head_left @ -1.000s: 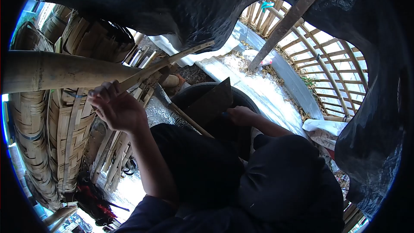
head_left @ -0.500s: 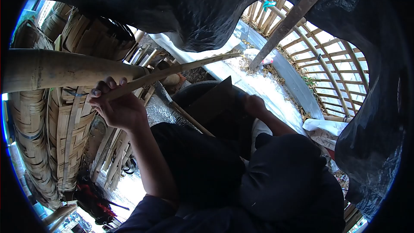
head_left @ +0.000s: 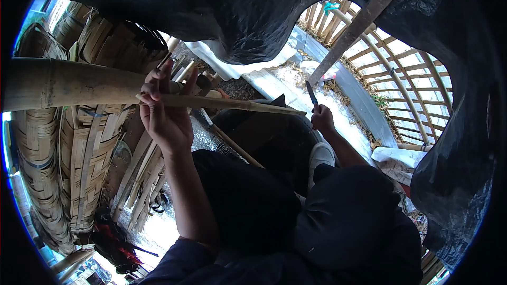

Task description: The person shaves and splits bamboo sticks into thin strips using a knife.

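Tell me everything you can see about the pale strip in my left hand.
The strip is long, slim and pale tan, apparently split bamboo or wood, narrowing towards its far end. It lies nearly level across the view, gripped near one end by the fingers of your left hand. Its far part passes above the dark tub, ending close to your right hand. The knife there doesn't appear to touch it.

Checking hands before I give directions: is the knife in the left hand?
No, the right hand holds the knife, while the left hand holds a wooden strip.
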### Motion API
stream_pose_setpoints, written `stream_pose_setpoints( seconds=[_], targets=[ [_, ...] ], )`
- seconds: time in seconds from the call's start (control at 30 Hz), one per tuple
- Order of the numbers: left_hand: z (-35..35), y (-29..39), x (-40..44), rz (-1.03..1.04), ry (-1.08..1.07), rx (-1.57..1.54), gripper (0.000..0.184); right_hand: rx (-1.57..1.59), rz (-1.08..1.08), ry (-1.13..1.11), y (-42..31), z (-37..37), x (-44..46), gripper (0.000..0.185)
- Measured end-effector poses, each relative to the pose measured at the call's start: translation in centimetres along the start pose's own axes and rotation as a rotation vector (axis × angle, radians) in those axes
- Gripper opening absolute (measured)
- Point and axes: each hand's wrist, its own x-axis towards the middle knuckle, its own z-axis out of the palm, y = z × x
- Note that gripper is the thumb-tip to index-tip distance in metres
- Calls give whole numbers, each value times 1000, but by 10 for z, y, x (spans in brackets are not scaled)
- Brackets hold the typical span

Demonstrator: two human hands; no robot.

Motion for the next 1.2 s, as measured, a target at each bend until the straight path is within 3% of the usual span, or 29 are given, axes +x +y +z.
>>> stream_pose_setpoints(
  seconds=[0.17, 0.27, 0.33, 0.47, 0.53, 0.57, 1.2],
  targets=[
    [11, -1, -1, -31, -26, 7, 22, 117, 72, -26, -8, 1, -2, 37],
    [21, -5, -2, -78, -30, -31, 20, 164, -70, 28, -30, 1, -16, 31],
    [26, -13, -5, -22, -82, -113, 15, 113, -489, 1, -70, -4, -38, 23],
    [33, -18, -6, -12, -112, -151, 16, 188, -688, -135, -134, -16, -65, 15],
    [38, -16, -7, -16, -97, -150, 18, 58, -1010, -122, -155, -18, -72, 14],
    [40, -15, -7, -23, -81, -149, 19, 57, -1058, -127, -163, -19, -75, 16],
    [45, -19, -11, -76, -120, -216, 23, -44, -1097, -188, -188, -31, -93, 14]
  ],
)
